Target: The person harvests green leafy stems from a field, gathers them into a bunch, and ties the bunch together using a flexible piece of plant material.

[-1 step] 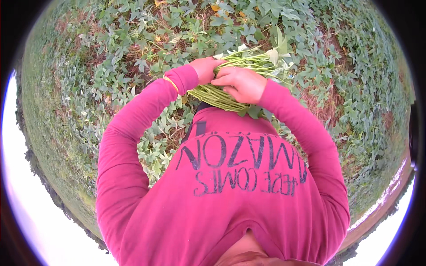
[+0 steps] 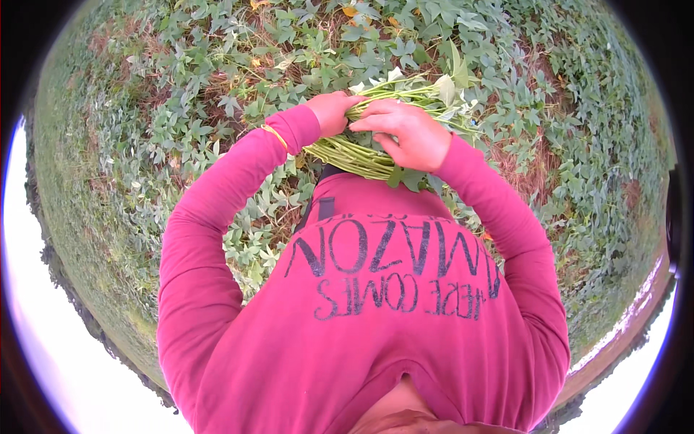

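Observation:
A thick bundle of long green vine cuttings [image 2: 350,156] lies bent in front of my waist, with pale-backed leaves [image 2: 445,88] at its far right end. My left hand [image 2: 332,113] is closed round the left part of the bundle, its fingertips hidden among the stems. Over the middle of the stems is my right hand [image 2: 416,134], fingers stretched toward the left hand and thumb held apart below them. Nothing shows between the right thumb and fingers. A few green leaves [image 2: 408,179] hang from the bundle's lower edge, against my clothing.
Low leafy vines [image 2: 181,130] cover the ground all round me, with patches of dry brown grass [image 2: 524,170] between them. A pale strip [image 2: 622,325] runs along the field's edge at the lower right. A yellow band [image 2: 275,137] circles my left sleeve.
My right hand has shifted slightly to the right, away from my left hand, and its thumb and fingers have spread. The left hand keeps its hold on the bundle.

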Motion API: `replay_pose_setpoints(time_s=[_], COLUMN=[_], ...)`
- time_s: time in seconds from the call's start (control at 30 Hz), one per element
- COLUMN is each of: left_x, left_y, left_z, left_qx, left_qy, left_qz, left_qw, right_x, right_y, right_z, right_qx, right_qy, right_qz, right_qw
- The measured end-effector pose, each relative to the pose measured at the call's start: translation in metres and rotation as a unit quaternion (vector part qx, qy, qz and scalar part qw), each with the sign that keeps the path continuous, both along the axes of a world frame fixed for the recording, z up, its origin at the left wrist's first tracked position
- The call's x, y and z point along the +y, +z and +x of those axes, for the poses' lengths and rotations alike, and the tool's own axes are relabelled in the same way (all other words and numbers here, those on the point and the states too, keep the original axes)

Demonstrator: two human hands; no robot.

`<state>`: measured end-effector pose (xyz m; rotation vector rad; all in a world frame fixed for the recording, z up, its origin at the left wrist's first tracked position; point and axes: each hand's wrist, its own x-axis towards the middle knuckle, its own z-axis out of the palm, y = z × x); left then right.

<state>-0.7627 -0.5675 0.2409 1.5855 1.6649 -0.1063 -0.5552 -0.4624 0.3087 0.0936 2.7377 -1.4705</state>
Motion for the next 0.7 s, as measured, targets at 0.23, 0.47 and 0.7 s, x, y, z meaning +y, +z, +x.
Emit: replay_pose_setpoints(time_s=[0.23, 0.47, 0.7], left_x=[-0.005, 0.010, 0.017], left_y=[-0.011, -0.021, -0.038], left_z=[-0.009, 0.000, -0.016], left_qx=[-0.036, -0.025, -0.051], left_qy=[0.029, -0.013, -0.004], left_qz=[0.063, 0.089, 0.102], left_qw=[0.997, 0.996, 0.993], right_x=[-0.020, -0.033, -0.051], right_y=[-0.031, -0.032, -0.035], right_z=[0.053, 0.035, 0.030], right_qx=[-0.126, -0.156, -0.090], right_qy=[-0.122, -0.058, -0.097], right_qz=[0.107, 0.286, 0.275], right_qw=[0.979, 0.944, 0.952])
